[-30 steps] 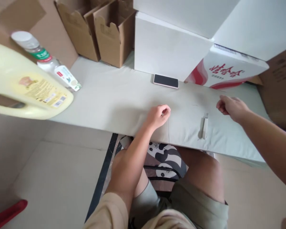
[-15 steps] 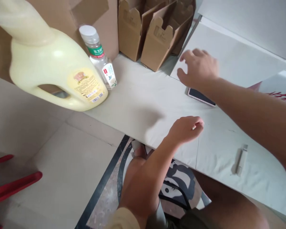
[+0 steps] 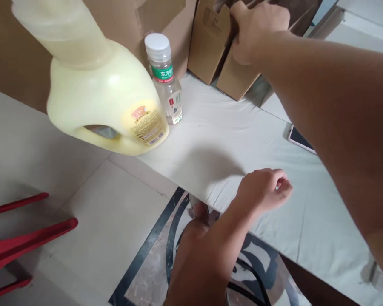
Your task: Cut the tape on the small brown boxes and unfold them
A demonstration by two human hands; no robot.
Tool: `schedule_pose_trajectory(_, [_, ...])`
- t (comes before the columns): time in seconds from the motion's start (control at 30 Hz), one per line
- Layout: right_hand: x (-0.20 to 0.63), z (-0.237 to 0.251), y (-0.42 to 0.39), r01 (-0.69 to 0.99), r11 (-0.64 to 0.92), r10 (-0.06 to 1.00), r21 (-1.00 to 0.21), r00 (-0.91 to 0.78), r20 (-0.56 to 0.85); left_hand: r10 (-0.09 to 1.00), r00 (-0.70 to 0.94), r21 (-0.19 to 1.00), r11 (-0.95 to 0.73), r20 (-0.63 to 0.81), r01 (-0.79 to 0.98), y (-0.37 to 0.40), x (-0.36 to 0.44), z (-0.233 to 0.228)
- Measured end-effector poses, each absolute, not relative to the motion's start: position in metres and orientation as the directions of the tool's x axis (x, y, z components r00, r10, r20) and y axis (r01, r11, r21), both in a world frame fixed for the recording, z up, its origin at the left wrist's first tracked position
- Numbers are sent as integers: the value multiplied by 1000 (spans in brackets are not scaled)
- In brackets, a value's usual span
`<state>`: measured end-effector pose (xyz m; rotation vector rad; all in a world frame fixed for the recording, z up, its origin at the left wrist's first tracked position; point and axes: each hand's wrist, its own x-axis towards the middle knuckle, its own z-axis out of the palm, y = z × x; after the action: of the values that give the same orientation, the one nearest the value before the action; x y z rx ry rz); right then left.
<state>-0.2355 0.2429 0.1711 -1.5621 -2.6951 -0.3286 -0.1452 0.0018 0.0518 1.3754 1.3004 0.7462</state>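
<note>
Two open cardboard boxes stand side by side at the table's far edge, one yellow jug (image 3: pixel 105 102) and one clear water bottle (image 3: pixel 166 80) near its left corner, one phone (image 3: pixel 298 138) further right. The right hand (image 3: pixel 257 29) grips the right-hand box (image 3: pixel 238 78) at its top rim, fingers curled over the rim. The left-hand box (image 3: pixel 207 42) touches it. The left hand (image 3: pixel 263 189) rests loosely fisted at the near edge of the white table (image 3: pixel 217 140). Pale tiled floor with a dark stripe lies below

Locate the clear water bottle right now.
Head view, upper left of centre: the water bottle stands upright on the white table, right beside the yellow jug, left of the cardboard boxes.
</note>
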Motion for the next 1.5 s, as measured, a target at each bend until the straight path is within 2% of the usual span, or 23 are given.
schedule_pose_trajectory(0.3, [-215, 173, 217, 845, 535, 828, -5, -522, 206, 954, 232, 947, 115, -189, 299, -4, -136, 54])
schedule_pose_trajectory(0.47, [-184, 188, 182, 832, 552, 812, 60, -553, 186, 966, 211, 943, 74, -148, 325, -7, -130, 51])
schedule_pose_trajectory(0.67, [-117, 185, 124, 752, 634, 736, 179, -658, 158, 992, 63, 964, 92, -111, 251, -5, -121, 49])
schedule_pose_trajectory(0.77, [-88, 182, 95, 735, 655, 727, 174, -676, 117, 989, 69, 966, 108, -127, 235, -4, -109, 50])
schedule_pose_trajectory(0.97, [-62, 191, 63, 758, 644, 750, 102, -652, 106, 977, 187, 962, 51, -104, 267, -4, -78, 50])
schedule_pose_trajectory(1.17, [1, 195, 40, 843, 538, 819, -25, -515, 253, 969, 228, 931, 7, -96, 365, -3, -74, 46])
schedule_pose_trajectory(1.23, [37, 188, 29, 866, 498, 819, -43, -453, 352, 934, 311, 902, 23, -173, 432, -4, -81, 45])
schedule_pose_trajectory(1.37, [112, 164, 8, 924, 375, 794, -71, -281, 540, 793, 478, 811, 33, -377, 584, -4, -96, 42])
schedule_pose_trajectory(1.43, [142, 152, -7, 937, 339, 778, -81, -231, 584, 785, 500, 840, 47, -366, 541, 0, -101, 40])
schedule_pose_trajectory(1.5, [161, 144, -26, 931, 354, 758, -93, -227, 611, 875, 410, 914, 83, -258, 397, 5, -103, 37])
